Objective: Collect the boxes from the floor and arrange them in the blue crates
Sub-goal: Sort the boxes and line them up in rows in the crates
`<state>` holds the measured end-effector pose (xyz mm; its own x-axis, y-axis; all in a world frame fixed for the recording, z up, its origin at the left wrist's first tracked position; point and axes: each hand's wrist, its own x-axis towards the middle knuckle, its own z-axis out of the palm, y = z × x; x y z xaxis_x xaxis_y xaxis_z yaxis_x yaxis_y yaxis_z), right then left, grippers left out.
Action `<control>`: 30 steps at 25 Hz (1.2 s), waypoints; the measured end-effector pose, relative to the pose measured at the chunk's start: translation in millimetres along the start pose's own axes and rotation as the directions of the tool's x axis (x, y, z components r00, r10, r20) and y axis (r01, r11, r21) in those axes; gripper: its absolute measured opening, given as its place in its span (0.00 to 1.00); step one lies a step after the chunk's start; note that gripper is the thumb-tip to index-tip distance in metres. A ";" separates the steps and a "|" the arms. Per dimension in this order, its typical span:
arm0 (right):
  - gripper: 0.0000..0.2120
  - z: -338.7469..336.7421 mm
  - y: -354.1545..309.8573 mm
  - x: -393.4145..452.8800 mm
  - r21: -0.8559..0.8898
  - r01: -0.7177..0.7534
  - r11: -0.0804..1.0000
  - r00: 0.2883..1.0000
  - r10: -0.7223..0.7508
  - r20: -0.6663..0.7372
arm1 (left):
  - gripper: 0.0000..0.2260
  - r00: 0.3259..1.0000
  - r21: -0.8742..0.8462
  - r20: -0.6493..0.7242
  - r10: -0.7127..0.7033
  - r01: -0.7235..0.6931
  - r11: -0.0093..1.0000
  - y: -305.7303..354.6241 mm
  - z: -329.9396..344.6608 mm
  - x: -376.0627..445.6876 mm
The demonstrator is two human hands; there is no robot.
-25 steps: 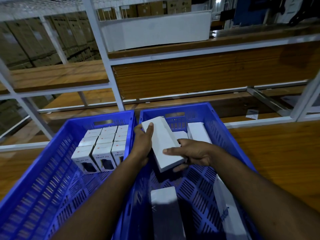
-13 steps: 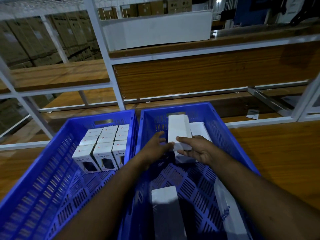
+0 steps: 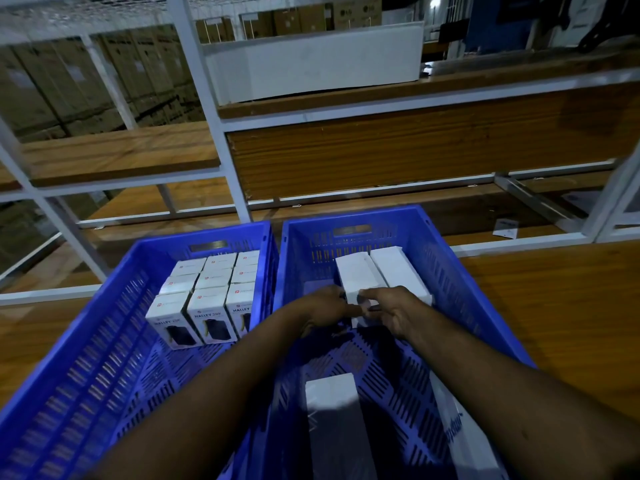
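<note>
Hands [image 3: 360, 308] seemingly gripping white box [image 3: 358, 277]; blue crates [image 3: 450, 271] on wooden floor [image 3: 571, 306], dim shelving [image 3: 207, 98] behind.

Two blue crates, left [image 3: 104, 358] and right [image 3: 460, 292], look like moulded plastic with slotted lattice walls and floors, slight sheen on rims. Small boxes [image 3: 207, 292] in left crate are printed card, smooth, faintly glossy. White boxes [image 3: 360, 275] at far end of right crate are plain card, matt. Near box [image 3: 332, 393] also card, dark smooth face. Shelf boards [image 3: 415, 150] are wood, grained, satin finish. Rack frame [image 3: 204, 98] is white-painted metal, smooth. Brown cartons [image 3: 45, 88] far left look like matt cardboard.
</note>
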<state>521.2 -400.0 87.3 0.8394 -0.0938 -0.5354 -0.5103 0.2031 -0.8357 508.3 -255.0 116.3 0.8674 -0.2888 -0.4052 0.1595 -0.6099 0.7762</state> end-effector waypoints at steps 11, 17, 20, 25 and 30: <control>0.24 -15.7 -7.7 -9.1 -0.832 0.161 0.531 0.895 -0.435 -0.104 | 0.20 0.995 0.200 -0.074 -0.061 0.075 0.977 3.1 14.3 58.2; 0.22 -27.8 5.1 -10.6 -0.993 0.061 -0.097 0.858 -0.504 0.102 | 0.33 0.979 0.311 -0.147 -0.141 0.181 0.933 -10.2 24.9 92.4; 0.20 -30.8 4.8 -5.4 -0.992 0.043 -0.116 0.844 -0.528 0.099 | 0.32 0.982 0.361 -0.139 -0.128 0.171 0.917 -9.6 23.5 99.3; 0.20 -33.3 3.2 2.4 -0.993 0.060 -0.097 0.828 -0.552 0.104 | 0.30 0.978 0.467 -0.143 -0.150 0.200 0.862 -11.1 21.5 105.3; 0.19 -30.6 1.9 0.8 -0.990 0.045 -0.131 0.814 -0.570 0.112 | 0.28 0.993 0.518 -0.097 -0.068 0.109 0.849 -5.6 11.3 90.8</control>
<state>515.2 -429.5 81.5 0.9951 -0.0826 0.0542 -0.0807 -0.9961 -0.0360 580.9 -286.1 69.7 0.8962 -0.1734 -0.4084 -0.0140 -0.9310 0.3647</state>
